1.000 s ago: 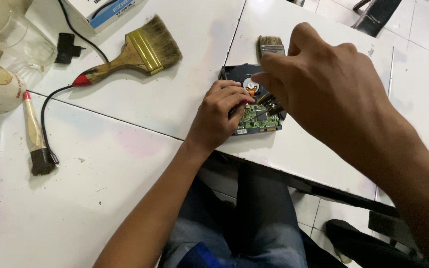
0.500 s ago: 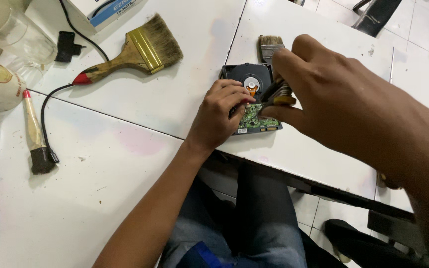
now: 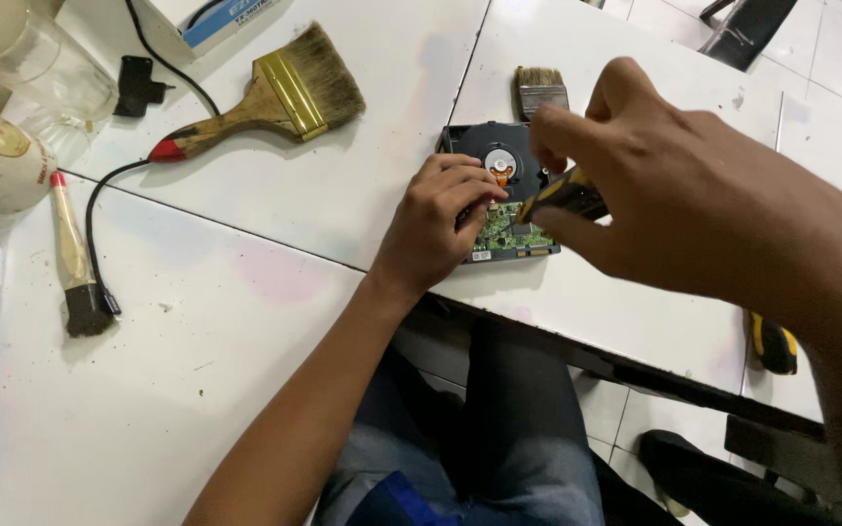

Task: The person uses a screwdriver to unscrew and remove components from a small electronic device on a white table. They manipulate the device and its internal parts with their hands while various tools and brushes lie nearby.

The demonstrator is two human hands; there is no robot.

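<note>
A black hard drive (image 3: 484,148) lies circuit side up on the white table (image 3: 275,224), its green board (image 3: 509,239) facing me. My left hand (image 3: 436,224) rests on the drive's near left part, fingers curled against it. My right hand (image 3: 665,190) hovers over the drive's right side, shut on a screwdriver with a black and yellow handle (image 3: 562,195); its tip points down at the board. The right hand hides the drive's right edge.
A wide paintbrush with a brass ferrule (image 3: 265,102) lies at the left. A small brush (image 3: 541,90) sits behind the drive, a slim brush (image 3: 75,263) and black cable (image 3: 95,229) at far left. Another yellow-black tool (image 3: 772,343) lies at the right edge.
My right hand has come down and toward me over the drive, and the screwdriver's handle now shows in its grip. The left hand has stayed on the drive.
</note>
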